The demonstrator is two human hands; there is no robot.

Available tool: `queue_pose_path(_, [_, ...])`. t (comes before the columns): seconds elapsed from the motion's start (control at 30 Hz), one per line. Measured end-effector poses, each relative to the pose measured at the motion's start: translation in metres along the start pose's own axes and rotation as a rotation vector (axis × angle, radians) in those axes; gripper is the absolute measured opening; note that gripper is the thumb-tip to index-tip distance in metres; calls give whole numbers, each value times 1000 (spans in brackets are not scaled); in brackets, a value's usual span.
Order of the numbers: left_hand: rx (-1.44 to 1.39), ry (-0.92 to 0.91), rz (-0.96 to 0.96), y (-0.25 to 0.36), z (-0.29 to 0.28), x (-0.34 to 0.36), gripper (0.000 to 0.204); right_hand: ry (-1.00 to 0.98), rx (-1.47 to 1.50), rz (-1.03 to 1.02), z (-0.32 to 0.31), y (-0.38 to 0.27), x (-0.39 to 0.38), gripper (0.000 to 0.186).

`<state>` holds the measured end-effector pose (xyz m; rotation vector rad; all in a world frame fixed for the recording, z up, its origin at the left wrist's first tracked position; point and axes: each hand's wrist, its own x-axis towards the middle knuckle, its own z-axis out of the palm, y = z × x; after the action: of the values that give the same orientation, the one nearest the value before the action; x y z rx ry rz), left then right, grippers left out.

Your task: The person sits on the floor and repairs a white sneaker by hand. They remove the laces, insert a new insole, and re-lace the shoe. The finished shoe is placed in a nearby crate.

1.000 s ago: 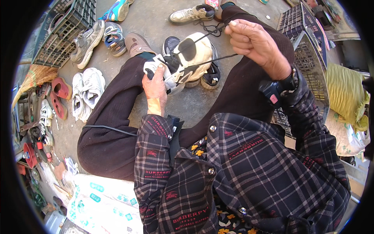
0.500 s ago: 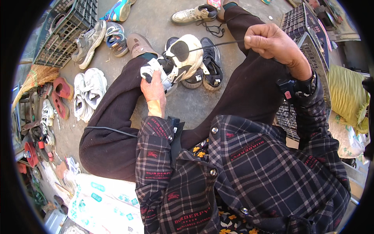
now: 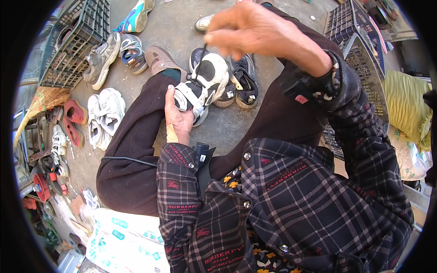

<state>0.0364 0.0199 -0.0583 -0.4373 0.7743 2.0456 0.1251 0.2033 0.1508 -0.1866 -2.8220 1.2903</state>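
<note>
My left hand grips the heel end of a white and black sneaker, thumb upright along its side. The sneaker is held up between my knees, its toe pointing away from me. A dark shoelace rises from the sneaker's front. My right hand, slightly blurred, is closed with the lace's upper part at its fingertips, above and beyond the sneaker. Just behind the sneaker, a pair of dark shoes rests on the ground, partly hidden by it.
Black plastic crates stand at far left and right. White sneakers, grey sneakers and red slippers lie to the left, near a straw broom. A white printed bag is by my left leg; a yellow-green sack sits right.
My right hand has swung left from beside my right knee to above the sneaker. The stretch of lace between hand and sneaker has become shorter and steeper. The sneaker has tilted slightly.
</note>
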Motion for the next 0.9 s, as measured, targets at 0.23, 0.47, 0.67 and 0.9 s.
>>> queue_pose_path(0.23, [143, 67, -59, 3, 8, -21, 28, -119, 291, -645, 69, -24, 3, 26])
queue_pose_path(0.47, [468, 102, 7, -12, -41, 27, 26, 13, -242, 158, 102, 73, 12, 13])
queue_pose_path(0.67, [242, 100, 34, -18, -34, 23, 27, 183, -261, 314, 158, 102, 12, 17])
queue_pose_path(0.9, [301, 63, 103, -13, -15, 9, 28, 135, -352, 415, 159, 100, 27, 15])
